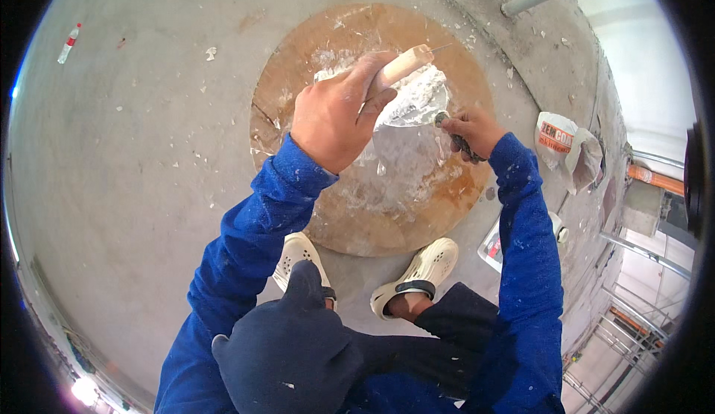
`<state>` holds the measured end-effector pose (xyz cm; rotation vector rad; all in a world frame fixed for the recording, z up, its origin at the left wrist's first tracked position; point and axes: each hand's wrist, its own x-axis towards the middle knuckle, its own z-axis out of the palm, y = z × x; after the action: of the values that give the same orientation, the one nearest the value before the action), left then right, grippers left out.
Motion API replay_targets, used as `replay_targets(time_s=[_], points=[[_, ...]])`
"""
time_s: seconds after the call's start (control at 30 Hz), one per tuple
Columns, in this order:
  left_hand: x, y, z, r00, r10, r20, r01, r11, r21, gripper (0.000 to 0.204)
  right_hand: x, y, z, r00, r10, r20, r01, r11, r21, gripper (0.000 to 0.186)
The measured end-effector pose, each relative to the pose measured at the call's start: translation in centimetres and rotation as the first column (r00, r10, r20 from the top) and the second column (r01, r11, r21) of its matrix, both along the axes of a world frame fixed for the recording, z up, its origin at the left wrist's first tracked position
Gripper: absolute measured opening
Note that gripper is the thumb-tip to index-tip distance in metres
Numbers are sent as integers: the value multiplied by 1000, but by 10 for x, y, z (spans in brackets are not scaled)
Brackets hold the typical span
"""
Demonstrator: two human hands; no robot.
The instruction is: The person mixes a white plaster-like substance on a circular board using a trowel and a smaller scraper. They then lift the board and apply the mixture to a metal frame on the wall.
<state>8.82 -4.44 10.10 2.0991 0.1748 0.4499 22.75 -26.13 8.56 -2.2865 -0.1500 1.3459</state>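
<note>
Both hands are apart and busy over the round wooden board (365, 235), each closed on a tool. With my left hand (339, 112), toward ten o'clock of the board's middle, I grip a pale wooden handle (402, 69) that points up toward one or two o'clock; only a thin line of metal shows past its far end, so I cannot tell the shape of the rest. With my right hand (477, 132), at three o'clock, I hold a tool by its dark handle (468, 147), which runs from about eleven to five o'clock.

White paste (423, 92) lies heaped between one and two o'clock of the board's middle, right between my hands, and a rounded, glassy-looking edge borders its lower side. I cannot make out which tool that edge belongs to.

As for progress, I judge myself to be partway through working the paste: some is gathered in this mound, while thin smears and crumbs cover much of the board, apparently not yet collected. Whether the mix is smooth enough, I cannot tell.

My pale clogs (421, 269) stand at the board's near rim, toward seven and between five and six o'clock. A crumpled white bag (567, 149) sits at three o'clock, a bottle (69, 43) well apart between nine and ten.
</note>
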Motion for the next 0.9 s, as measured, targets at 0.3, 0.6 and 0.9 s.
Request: replay_targets(time_s=[0.3,0.6,0.9], points=[[7,-4,8,999,52,1,-52,996,69,38,-19,40,50,944,278,178,-256,957,-139,29],[9,-1,2,995,102,-15,-101,991,86,41,-10,49,79,903,414,111,-359,873,-329,34],[9,6,3,987,156,36,-158,985,70,38,-10,50,78,879,462,116,-417,863,-284,31]])
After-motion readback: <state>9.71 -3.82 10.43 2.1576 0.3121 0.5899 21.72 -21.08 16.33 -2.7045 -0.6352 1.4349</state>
